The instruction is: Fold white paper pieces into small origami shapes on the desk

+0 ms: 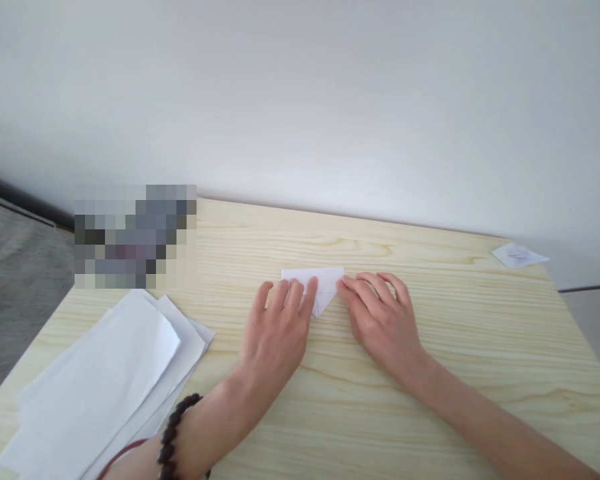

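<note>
Sheets at left, something pixelated beyond; left grip, loosely spread, hides part of the folded paper; right grip touches its edge, pinch unclear!

White on Wavy Grain

Your folded paper and paper stack are white; your tabletop is pale yellow with wavy, darker grain; your beaded bracelet is dark brown, your cord dark red; the wall is greyish white.

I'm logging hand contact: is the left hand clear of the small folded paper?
No, the left hand has fingers resting on the folded paper.
</note>
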Action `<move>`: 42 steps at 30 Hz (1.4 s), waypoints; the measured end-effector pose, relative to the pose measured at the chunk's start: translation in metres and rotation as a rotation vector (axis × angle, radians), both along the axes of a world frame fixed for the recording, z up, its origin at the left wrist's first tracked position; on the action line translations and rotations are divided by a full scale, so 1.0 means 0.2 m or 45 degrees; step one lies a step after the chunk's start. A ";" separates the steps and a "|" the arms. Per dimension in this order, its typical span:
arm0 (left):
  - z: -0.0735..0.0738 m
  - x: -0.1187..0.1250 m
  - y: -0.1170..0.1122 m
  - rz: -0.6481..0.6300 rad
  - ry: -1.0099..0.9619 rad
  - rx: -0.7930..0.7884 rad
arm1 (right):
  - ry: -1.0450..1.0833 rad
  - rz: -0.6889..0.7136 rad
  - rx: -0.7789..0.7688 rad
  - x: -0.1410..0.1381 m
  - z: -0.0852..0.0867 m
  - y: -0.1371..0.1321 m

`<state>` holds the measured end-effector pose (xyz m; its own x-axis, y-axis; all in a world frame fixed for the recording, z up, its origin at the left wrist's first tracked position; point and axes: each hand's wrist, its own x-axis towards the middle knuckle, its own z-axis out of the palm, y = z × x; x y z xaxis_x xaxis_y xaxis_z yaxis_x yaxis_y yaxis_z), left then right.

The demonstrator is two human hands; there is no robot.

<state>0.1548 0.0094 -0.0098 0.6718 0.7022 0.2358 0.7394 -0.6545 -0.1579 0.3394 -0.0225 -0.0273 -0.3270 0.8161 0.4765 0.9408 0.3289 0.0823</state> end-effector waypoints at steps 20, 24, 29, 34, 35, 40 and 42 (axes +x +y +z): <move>0.00 -0.11 -0.02 -0.024 -0.040 0.102 | 0.067 -0.025 -0.064 -0.01 0.00 0.00; 0.01 -0.06 -0.02 0.029 -0.046 0.104 | 0.136 -0.113 -0.086 -0.06 0.00 0.02; -0.01 -0.06 -0.04 0.039 -0.056 0.081 | 0.161 -0.157 -0.114 -0.10 0.00 0.00; -0.04 -0.09 -0.05 0.016 -0.113 0.110 | 0.110 -0.078 -0.170 -0.14 0.00 0.01; -0.04 -0.09 -0.05 0.015 -0.118 0.115 | 0.106 -0.069 -0.179 -0.14 0.00 0.01; -0.02 -0.09 -0.04 0.008 -0.067 0.096 | 0.106 -0.021 -0.171 -0.12 0.00 0.01; -0.01 -0.09 -0.04 0.013 -0.045 0.076 | 0.121 -0.036 -0.156 -0.08 -0.01 -0.01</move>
